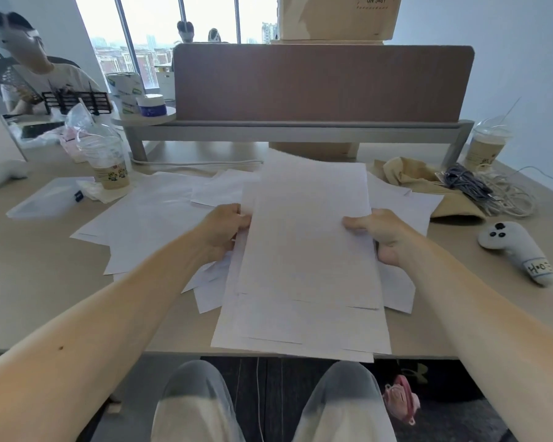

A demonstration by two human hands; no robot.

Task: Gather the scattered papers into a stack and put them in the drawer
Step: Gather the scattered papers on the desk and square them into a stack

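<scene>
Left hand [225,231] and right hand [379,232] each pinch a side of the papers [307,250] above the surface [39,275].

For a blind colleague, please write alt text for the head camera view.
A person's left hand and right hand hold a loose stack of white paper sheets by its two sides above a beige wooden desk. More white sheets lie scattered beneath and to the left. Two clear plastic drink cups stand at the desk's far corners.
</scene>
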